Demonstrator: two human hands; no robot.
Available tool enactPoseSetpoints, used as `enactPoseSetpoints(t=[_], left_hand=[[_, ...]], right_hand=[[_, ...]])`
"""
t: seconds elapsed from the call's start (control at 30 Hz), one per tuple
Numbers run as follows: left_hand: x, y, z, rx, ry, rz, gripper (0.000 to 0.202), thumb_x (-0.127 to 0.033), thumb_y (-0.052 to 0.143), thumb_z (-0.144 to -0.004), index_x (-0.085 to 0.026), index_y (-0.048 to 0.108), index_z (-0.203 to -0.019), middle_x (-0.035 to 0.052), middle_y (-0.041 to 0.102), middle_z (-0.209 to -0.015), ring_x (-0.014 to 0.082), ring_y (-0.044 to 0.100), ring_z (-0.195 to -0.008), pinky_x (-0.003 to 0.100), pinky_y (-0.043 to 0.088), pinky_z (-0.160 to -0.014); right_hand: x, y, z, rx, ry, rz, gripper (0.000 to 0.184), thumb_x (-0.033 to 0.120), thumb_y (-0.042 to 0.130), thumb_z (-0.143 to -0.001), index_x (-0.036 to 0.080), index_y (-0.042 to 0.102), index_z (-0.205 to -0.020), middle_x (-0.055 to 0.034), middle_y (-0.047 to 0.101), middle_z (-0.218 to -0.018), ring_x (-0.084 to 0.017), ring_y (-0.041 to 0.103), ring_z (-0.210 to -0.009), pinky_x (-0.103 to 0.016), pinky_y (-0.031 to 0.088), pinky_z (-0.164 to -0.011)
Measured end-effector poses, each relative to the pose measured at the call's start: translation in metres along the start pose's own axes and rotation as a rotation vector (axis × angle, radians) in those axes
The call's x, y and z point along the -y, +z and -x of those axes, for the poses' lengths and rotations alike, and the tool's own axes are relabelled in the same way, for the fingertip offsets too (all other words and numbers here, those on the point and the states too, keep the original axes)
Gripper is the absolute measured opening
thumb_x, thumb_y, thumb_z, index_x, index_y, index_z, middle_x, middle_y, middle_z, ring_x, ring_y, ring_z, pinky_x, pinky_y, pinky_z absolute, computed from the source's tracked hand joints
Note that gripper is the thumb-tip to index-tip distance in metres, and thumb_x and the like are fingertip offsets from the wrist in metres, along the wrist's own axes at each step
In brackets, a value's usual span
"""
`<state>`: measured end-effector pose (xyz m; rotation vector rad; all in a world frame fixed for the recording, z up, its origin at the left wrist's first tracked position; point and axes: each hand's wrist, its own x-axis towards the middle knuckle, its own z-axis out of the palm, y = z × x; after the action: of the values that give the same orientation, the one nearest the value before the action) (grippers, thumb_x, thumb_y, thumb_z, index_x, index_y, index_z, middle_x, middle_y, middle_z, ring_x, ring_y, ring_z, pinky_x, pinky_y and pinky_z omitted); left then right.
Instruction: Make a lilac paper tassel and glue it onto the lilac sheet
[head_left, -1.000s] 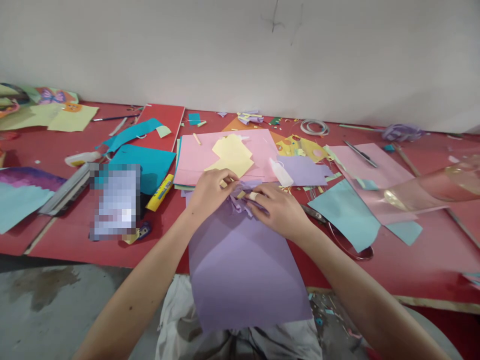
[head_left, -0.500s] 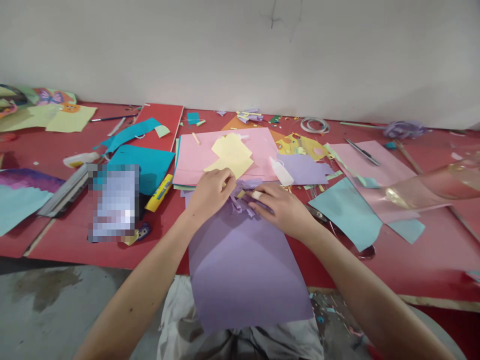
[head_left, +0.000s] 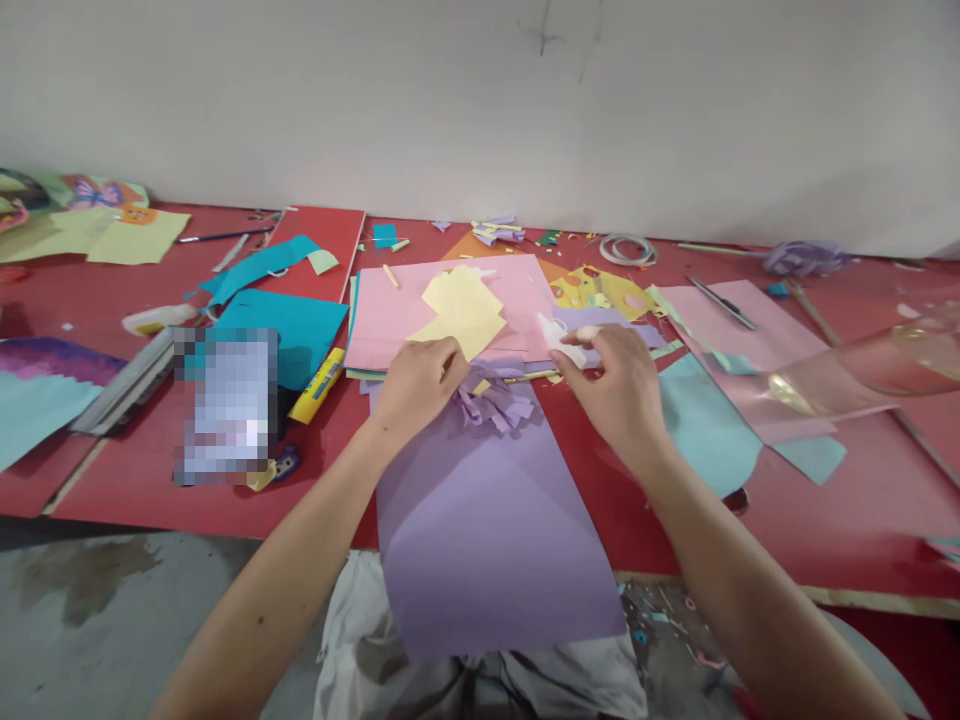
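A large lilac paper sheet [head_left: 487, 530] lies over the red table's front edge and my lap. At its far end sits a bunch of fringed lilac paper [head_left: 499, 402]. My left hand [head_left: 420, 385] is closed, its fingers pinching the left side of that fringe. My right hand [head_left: 619, 390] has left the fringe and closes its fingers on a small white glue bottle [head_left: 559, 340] lying beside a pink sheet [head_left: 450, 305] with yellow cut-outs [head_left: 461, 310] on it.
Teal sheets [head_left: 289, 335], a yellow glue stick [head_left: 319, 385], a blurred-out object [head_left: 225, 400], light blue paper [head_left: 701, 420], a pen [head_left: 724, 305] on pink paper, tape rolls [head_left: 628, 250] and scraps cover the red table [head_left: 825, 520]. A white wall stands behind.
My right hand has lifted off the lilac fringe and moved right and away to the white glue bottle. My left hand has stayed on the fringe.
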<state>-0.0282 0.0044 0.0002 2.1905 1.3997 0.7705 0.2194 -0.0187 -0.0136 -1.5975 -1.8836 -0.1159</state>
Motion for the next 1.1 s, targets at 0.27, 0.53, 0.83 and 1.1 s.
enactPoseSetpoints(t=[0.27,0.53,0.83,1.1], left_hand=[[0.004,-0.008,0.005,-0.034,0.138,0.112,0.014,-0.017,0.055,-0.096,-0.020,0.063,-0.106,0.0054,0.070,-0.109,0.0161,0.066,-0.089,0.029,0.050,-0.081],[0.008,-0.020,0.018,0.222,0.468,-0.022,0.030,-0.040,0.057,-0.100,-0.018,0.068,-0.118,0.0096,0.070,-0.124,0.0238,0.058,-0.122,0.042,0.047,-0.107],[0.012,-0.008,0.024,0.293,0.471,-0.171,0.041,-0.054,0.053,-0.099,-0.027,0.068,-0.126,0.0060,0.067,-0.134,0.0256,0.054,-0.130,0.045,0.043,-0.112],[0.011,-0.008,0.024,0.286,0.472,-0.176,0.054,-0.057,0.052,-0.098,-0.019,0.062,-0.134,0.0100,0.067,-0.137,0.0262,0.055,-0.132,0.044,0.038,-0.118]], right_hand=[[-0.018,0.015,-0.001,0.193,0.107,0.142,0.035,0.035,0.063,-0.090,0.017,0.065,-0.119,-0.0159,0.072,-0.104,-0.038,0.061,-0.101,-0.047,0.050,-0.080],[-0.011,-0.004,-0.012,-0.062,0.362,-0.545,0.021,0.039,0.065,-0.086,0.024,0.066,-0.101,-0.0051,0.069,-0.089,-0.021,0.059,-0.069,-0.034,0.048,-0.062],[0.013,-0.014,-0.013,0.173,0.574,-1.319,0.044,0.061,0.065,-0.086,0.027,0.041,-0.073,0.0044,0.032,-0.066,-0.015,0.039,-0.055,-0.028,0.033,-0.044],[0.026,-0.006,0.004,0.118,0.492,-0.991,0.043,0.060,0.055,-0.096,0.025,0.047,-0.071,0.0029,0.042,-0.058,-0.014,0.041,-0.046,-0.031,0.031,-0.042]])
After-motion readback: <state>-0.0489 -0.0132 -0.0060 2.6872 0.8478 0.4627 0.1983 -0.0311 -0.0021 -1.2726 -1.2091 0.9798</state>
